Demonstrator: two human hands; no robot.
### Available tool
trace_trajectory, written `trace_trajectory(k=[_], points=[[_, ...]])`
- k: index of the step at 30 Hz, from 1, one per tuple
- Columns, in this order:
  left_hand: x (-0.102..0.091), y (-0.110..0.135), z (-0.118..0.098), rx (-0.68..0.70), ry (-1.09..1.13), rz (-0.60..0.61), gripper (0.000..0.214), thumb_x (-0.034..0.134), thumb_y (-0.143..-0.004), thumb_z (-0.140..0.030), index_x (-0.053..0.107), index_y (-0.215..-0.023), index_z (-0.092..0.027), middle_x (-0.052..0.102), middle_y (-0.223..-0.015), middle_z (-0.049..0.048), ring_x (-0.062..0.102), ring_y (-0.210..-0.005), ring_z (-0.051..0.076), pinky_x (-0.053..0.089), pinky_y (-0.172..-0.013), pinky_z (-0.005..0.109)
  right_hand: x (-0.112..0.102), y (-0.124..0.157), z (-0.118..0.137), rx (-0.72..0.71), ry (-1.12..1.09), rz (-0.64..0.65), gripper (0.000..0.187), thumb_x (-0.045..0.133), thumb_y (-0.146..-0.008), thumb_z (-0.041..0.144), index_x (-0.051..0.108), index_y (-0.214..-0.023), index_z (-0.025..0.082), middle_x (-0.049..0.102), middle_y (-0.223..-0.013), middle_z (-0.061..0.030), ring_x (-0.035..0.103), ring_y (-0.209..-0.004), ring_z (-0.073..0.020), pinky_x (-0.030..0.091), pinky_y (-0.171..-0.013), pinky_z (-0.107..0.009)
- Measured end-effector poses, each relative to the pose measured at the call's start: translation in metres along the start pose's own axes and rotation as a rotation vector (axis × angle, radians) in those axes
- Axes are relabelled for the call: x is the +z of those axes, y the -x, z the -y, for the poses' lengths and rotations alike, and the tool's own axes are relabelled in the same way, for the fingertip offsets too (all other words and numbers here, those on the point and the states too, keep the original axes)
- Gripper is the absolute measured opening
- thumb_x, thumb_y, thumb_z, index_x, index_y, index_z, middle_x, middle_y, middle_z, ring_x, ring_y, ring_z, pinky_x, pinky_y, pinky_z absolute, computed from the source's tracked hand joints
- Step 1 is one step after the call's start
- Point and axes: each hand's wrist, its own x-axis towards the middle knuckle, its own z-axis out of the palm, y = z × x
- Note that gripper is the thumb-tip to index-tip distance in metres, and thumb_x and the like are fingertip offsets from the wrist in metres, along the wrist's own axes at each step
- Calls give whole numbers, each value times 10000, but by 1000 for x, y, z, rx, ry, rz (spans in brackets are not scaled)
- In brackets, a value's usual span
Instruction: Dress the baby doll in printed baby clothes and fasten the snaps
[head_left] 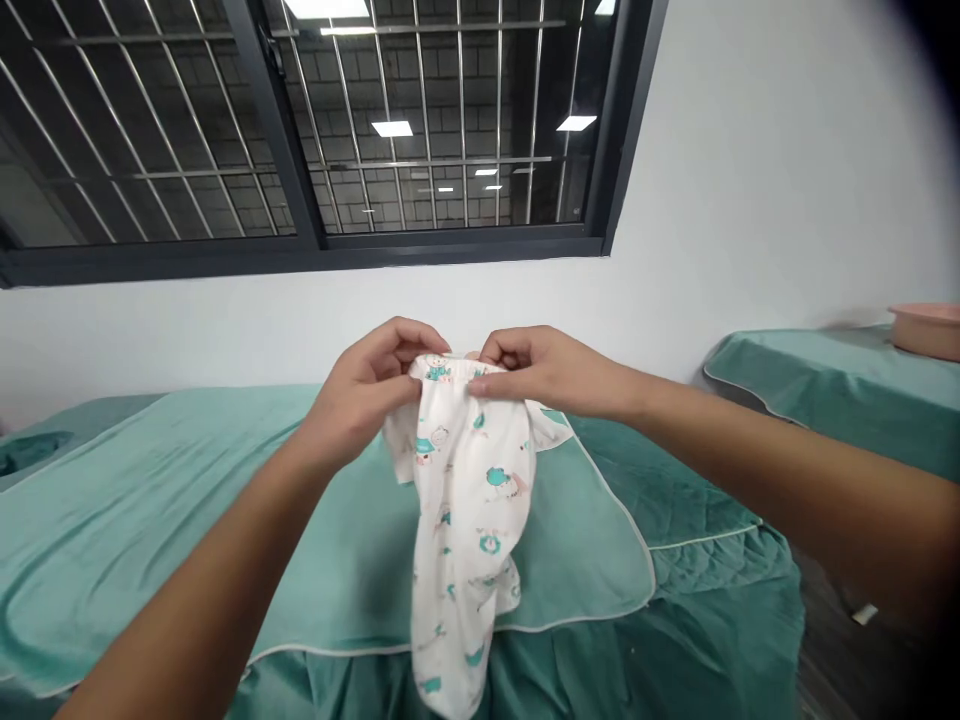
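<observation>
A small pair of white pants [469, 480], printed with green and pink cartoon figures, hangs from both hands above the bed. My left hand [375, 385] pinches the gathered waistband at its left end, thumb in front and fingers behind. On the right side of the waistband, my right hand [536, 370] is closed on the cloth in a similar pinch. The legs dangle downward, one overlapping the other, past the front edge of the bed cover. White cloth also shows behind the pants on both sides; whether it is a separate garment I cannot tell.
A light green sheet [337, 560] with white piping lies over a darker green bed cover [697, 580]. At the right, a pink basin [928, 330] rests on another green-covered surface [840, 375]. Behind stand a white wall [720, 200] and a dark-framed window [450, 248] with metal bars.
</observation>
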Motion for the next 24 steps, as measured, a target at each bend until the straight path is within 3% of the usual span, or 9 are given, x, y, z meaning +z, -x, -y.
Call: trace_trajectory(k=[4, 6, 8, 11, 15, 18, 21, 23, 24], points=[[-17, -6, -1, -260, -72, 179, 289, 668, -761, -295, 681, -1035, -203, 663, -739, 21, 591, -581, 150, 385, -458, 209, -14, 0, -3, -51, -24, -203, 365, 679, -806, 547, 585, -797, 195, 561, -705, 13, 489, -619, -113, 368, -539, -234], [-21, -10, 0, -365, -154, 308, 249, 727, -736, -348, 700, -922, -185, 654, -711, 31, 596, -581, 160, 373, -450, 210, -20, 1, -4, -93, -8, -304, 367, 663, -821, 558, 577, -798, 201, 543, -699, 21, 460, -601, -103, 351, -535, -229], [-21, -13, 2, -359, -170, 320, 232, 755, -724, -374, 677, -800, -169, 630, -670, 26, 576, -559, 146, 360, -450, 207, -23, 4, -6, -92, 21, -322, 362, 658, -827, 559, 577, -804, 207, 529, -685, 31, 429, -576, -95, 333, -525, -226], [-12, -13, 10, -227, -81, 185, 256, 746, -749, -387, 626, -740, -162, 583, -620, -2, 536, -532, 113, 364, -472, 199, -22, 11, -14, -8, 107, -119, 354, 660, -825, 556, 607, -823, 206, 540, -685, 35, 437, -574, -96, 335, -527, -223], [12, -9, 30, -183, 80, 162, 274, 728, -780, -409, 616, -799, -159, 604, -674, -10, 550, -575, 101, 415, -525, 196, -12, 16, -29, 110, 156, 224, 356, 699, -788, 540, 677, -862, 193, 648, -823, 5, 575, -746, -149, 427, -646, -241], [28, -4, 50, -273, 263, 166, 303, 693, -809, -458, 612, -884, -176, 642, -745, -4, 585, -605, 103, 456, -560, 207, -5, 13, -45, 98, -60, 33, 363, 649, -826, 554, 662, -854, 192, 654, -803, -3, 584, -715, -149, 445, -643, -252], [36, -3, 69, -406, 358, 397, 410, 744, -752, -476, 640, -1008, -172, 698, -881, 58, 669, -768, 186, 533, -677, 291, -1, 7, -59, 102, -308, -193, 346, 675, -820, 532, 605, -789, 195, 604, -707, 13, 545, -622, -125, 439, -582, -241], [38, -4, 78, -458, 347, 507, 494, 813, -684, -409, 655, -1079, -158, 715, -985, 99, 681, -904, 251, 547, -783, 357, 1, 6, -68, 139, -427, -222, 346, 693, -811, 523, 596, -797, 192, 609, -724, 4, 555, -638, -127, 463, -600, -247], [38, -5, 82, -468, 347, 481, 508, 824, -673, -376, 659, -1099, -154, 717, -1016, 107, 679, -940, 266, 543, -814, 372, 2, 6, -71, 158, -475, -218, 350, 689, -814, 529, 605, -827, 190, 627, -755, -8, 570, -660, -133, 480, -623, -257]])
